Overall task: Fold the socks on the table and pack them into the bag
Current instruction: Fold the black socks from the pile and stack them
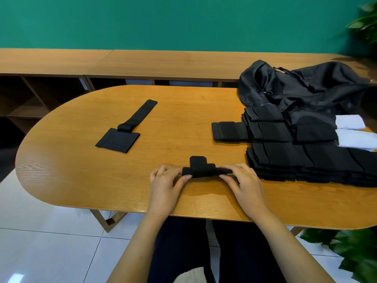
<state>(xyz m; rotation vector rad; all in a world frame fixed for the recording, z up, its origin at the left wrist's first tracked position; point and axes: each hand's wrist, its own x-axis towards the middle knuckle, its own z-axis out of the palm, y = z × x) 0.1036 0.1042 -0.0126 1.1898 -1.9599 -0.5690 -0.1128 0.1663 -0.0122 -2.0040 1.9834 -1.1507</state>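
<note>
The step in hand is the folding of a single sock: in the lower centre of the frame a black sock (204,170) lies on the table (71,170) close to its near edge, bunched into a short thick bar with one tab of cloth sticking up behind it. The left hand (166,180) pinches its left end between thumb and curled fingers, and the right hand (243,181) pinches its right end the same way, so both are clamped on the one sock with the cloth between them. It looks only partly folded; the next move likely calls for tucking or flattening that loose tab so the bundle holds, then carrying it to the right side of the frame. In the left centre a long sock (126,130) lies spread flat, one end doubled into a square, well apart from the hands. At the right a pile of socks (285,154) is stacked in overlapping rows, with white socks (350,129) showing at its far right edge. The only container, the bag (302,86), lies slumped in the upper right, touching the pile's far side; its mouth seems to gape at the top left, but whether anything is inside cannot be told, and no sock shows in it.
</note>
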